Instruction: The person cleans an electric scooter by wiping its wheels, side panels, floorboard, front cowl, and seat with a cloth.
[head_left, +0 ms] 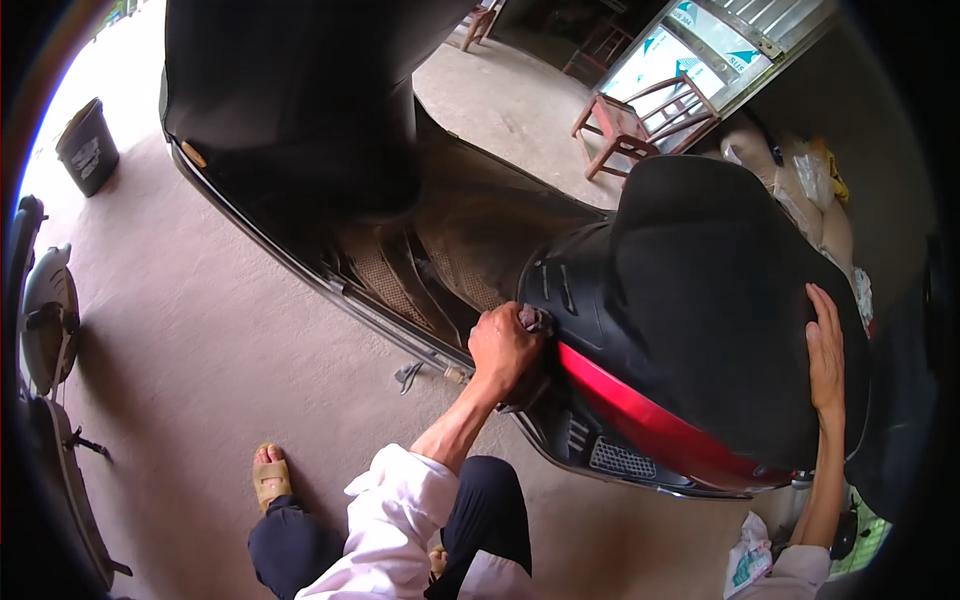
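Note:
A scooter with a black seat [700, 320] and a red side panel [630, 405] stands in front of me. My left hand [505, 348] is closed around a crumpled, greyish-purple rag [536, 319], at the front lower edge of the seat body beside the footboard [455, 270]. Most of the rag is hidden by the fingers. Farther right, my right hand [826, 355] lies flat on the rear part of the seat, fingers stretched out and holding nothing.
A red wooden chair [620, 130] stands beyond the scooter, with filled sacks [800, 190] behind the seat. At the left are a black bucket [88, 150] and part of another two-wheeler [50, 320]. My sandalled foot [270, 475] is on the concrete floor [190, 350].

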{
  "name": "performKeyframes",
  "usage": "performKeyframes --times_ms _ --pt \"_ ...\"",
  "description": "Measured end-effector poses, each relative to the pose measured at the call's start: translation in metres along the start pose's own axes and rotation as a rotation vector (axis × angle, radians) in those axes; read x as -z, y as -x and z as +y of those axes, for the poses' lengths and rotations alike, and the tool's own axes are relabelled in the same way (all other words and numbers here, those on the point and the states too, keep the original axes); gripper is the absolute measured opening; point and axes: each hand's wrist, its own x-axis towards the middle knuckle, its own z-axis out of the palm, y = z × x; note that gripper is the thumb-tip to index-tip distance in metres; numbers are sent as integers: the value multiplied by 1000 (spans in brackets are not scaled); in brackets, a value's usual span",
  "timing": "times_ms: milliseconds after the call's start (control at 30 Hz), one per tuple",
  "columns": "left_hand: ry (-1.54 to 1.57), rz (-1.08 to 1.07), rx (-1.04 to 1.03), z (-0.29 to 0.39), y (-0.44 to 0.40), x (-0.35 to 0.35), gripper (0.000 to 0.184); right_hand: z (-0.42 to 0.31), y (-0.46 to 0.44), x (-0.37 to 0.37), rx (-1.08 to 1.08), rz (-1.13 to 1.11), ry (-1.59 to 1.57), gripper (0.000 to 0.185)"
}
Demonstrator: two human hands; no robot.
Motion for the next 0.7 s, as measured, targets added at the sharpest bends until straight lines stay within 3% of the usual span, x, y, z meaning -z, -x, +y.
performKeyframes --times_ms 133,200,233,367,533,600,700 --pt "16 25 23 -6 5 -2 32 -3 2 1 -7 -16 7 51" --pt "563 86 160 -11 1 -8 37 -2 2 0 -20 6 21 51" --pt "573 81 182 4 -3 -4 40 -4 2 0 -29 3 13 51" --pt "359 177 19 48 -64 -15 39 -8 3 1 -56 -11 16 50" --pt "107 304 -138 39 -131 -45 37 -6 1 0 -23 -8 24 51" --pt "180 132 -36 35 -127 -37 38 -9 2 0 -29 -2 10 51" --pt "209 122 -59 24 -108 -27 34 -11 1 0 -71 -2 23 51"
